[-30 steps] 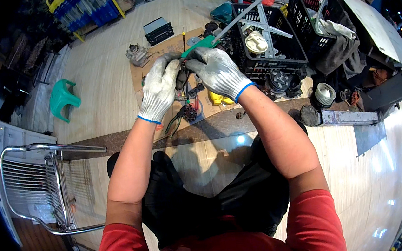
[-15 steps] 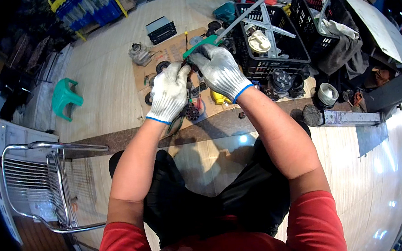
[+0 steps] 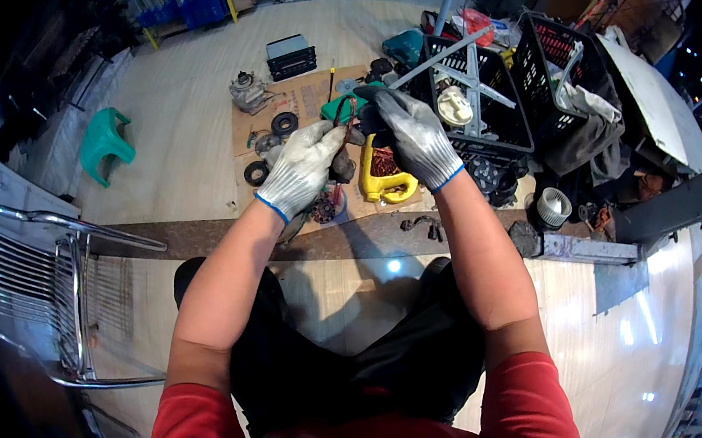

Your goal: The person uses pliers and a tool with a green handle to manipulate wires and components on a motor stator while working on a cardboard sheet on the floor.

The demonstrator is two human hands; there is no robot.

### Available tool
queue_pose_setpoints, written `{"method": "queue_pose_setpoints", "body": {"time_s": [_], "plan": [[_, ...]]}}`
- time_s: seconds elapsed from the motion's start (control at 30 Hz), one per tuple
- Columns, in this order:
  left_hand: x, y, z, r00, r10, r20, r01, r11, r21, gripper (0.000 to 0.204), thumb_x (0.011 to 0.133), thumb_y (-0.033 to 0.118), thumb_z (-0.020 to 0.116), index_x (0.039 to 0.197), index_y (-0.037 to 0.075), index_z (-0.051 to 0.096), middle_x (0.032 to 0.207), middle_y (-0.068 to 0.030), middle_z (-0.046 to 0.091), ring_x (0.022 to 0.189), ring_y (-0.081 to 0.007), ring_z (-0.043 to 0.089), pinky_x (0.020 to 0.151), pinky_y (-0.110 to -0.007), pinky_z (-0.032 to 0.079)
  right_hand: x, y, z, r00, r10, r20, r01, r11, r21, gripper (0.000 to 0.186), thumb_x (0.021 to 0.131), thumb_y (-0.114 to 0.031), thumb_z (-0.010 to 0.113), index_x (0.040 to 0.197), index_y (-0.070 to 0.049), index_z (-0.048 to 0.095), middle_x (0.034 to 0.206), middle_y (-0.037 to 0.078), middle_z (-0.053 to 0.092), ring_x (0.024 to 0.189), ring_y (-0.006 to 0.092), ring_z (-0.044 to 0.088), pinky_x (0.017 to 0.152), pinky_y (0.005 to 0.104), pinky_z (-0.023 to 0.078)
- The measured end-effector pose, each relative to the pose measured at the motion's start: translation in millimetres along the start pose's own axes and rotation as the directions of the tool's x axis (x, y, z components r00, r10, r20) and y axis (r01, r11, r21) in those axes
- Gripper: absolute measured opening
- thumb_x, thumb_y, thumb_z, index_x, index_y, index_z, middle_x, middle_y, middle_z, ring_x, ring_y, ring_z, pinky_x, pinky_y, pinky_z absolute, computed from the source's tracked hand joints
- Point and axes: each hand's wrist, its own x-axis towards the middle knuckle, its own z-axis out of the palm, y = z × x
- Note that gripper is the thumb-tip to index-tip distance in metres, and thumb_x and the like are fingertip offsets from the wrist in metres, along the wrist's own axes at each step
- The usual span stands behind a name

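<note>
Drawing apart since the earlier frame, the left hand [image 3: 302,166] and right hand [image 3: 416,132] are apparently leaving one dark reddish loop [image 3: 347,125] to the left's pinching fingers, above the cardboard [image 3: 299,97]; the right's fingers are bending, their hold unclear. One yellow jug [image 3: 374,186] is lying below; two black crates [image 3: 496,142] are standing beyond.

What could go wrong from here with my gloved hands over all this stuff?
The thin reddish-brown strand in your left hand might slip and drop onto the cluttered cardboard. The yellow container near your right hand could get bumped, perhaps spilling its reddish-brown pieces.
</note>
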Motion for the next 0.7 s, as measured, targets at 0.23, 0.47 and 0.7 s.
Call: {"method": "queue_pose_setpoints", "body": {"time_s": [0.23,0.47,0.7], "plan": [[-11,10,13,0.987,-0.113,0.113,0.128,0.982,-0.139,0.029,0.104,0.027,0.054,0.112,-0.001,0.057,0.079,-0.0037,0.058,0.066,-0.0118,0.057,0.062,-0.028,0.053,-12,0,14,0.984,0.004,0.180,-0.046,0.973,0.225,0.040,0.103,-0.027,0.053,0.131,0.000,0.060,0.123,0.012,0.066,0.108,0.0194,0.062,0.097,0.0323,0.048],[-7,-1,15,0.984,-0.057,0.170,0.102,0.958,-0.268,0.022,0.104,0.024,0.053,0.107,0.003,0.056,0.077,-0.0018,0.056,0.062,-0.0098,0.054,0.055,-0.027,0.049,-17,-15,15,0.982,0.085,0.171,-0.122,0.967,0.222,0.037,0.103,-0.027,0.054,0.120,0.004,0.065,0.109,0.011,0.070,0.097,0.0173,0.065,0.088,0.0293,0.052],[-10,7,21,0.987,-0.066,0.149,0.107,0.952,-0.287,0.022,0.104,0.025,0.054,0.110,0.003,0.057,0.081,-0.0014,0.057,0.066,-0.0096,0.055,0.057,-0.027,0.049,-15,-9,16,0.987,0.145,0.075,-0.157,0.970,0.186,0.036,0.103,-0.028,0.053,0.111,0.003,0.068,0.104,0.011,0.071,0.093,0.0158,0.066,0.083,0.0294,0.052]]}}
